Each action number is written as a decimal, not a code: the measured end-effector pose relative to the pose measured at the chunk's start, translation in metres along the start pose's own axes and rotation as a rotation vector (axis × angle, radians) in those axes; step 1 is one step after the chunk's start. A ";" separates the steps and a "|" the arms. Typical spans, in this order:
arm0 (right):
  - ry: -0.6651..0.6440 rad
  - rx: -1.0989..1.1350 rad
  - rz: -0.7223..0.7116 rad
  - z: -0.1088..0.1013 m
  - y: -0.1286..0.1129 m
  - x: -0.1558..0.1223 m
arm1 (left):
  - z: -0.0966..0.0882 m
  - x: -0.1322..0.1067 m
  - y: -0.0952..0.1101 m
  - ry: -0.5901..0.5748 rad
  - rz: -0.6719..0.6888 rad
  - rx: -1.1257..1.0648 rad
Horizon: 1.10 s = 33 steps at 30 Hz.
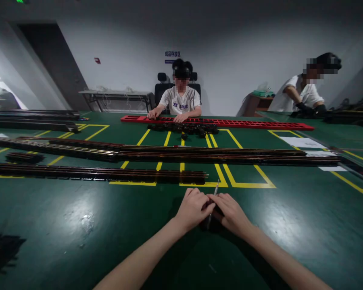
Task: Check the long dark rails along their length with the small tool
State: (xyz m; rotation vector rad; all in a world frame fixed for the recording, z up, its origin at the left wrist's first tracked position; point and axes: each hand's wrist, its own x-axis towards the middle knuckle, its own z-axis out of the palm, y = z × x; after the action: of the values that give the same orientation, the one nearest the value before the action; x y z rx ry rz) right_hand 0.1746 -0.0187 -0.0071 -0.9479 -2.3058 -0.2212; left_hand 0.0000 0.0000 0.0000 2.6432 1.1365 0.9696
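My left hand (193, 207) is curled, with its thumb pointing at my right hand; whatever its fingers hold is hidden beneath them. Against it rests my right hand (231, 213), fingers bent around a slim silver pen-like tool (217, 187). The tool stands tilted, its thin tip above the hands and its lower end below them. Something dark shows under the hands, too shaded to name. Just beyond lies a bundle of long dark strips (133, 175) on the green table (109, 225).
Longer dark strips (230, 155) cross the table farther back. Across from me a person (181, 98) touches a red slotted rail (260, 124) behind a pile of small black parts (184, 129). Another person (304, 94) works at the right. Dark pieces (3, 249) lie at the near left.
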 end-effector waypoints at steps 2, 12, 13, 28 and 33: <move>0.026 -0.028 0.026 0.002 0.004 -0.001 | -0.016 0.004 -0.018 0.055 0.018 0.072; 0.079 0.008 0.198 0.005 0.008 0.000 | -0.108 -0.036 -0.174 -0.035 -0.337 0.564; 0.091 0.019 0.209 0.007 0.009 0.003 | -0.109 -0.042 -0.180 -0.091 -0.361 0.572; 0.161 0.034 0.241 0.038 0.021 0.035 | -0.031 0.016 -0.113 -0.075 -0.271 0.521; 0.090 0.010 0.299 0.049 0.031 0.047 | -0.001 0.039 -0.076 -0.128 -0.140 0.399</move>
State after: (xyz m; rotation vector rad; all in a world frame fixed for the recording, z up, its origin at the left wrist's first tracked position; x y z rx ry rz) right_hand 0.1456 0.0492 -0.0197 -1.2357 -2.0512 -0.1236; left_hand -0.0265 0.0809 -0.0042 2.8151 1.6000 0.5889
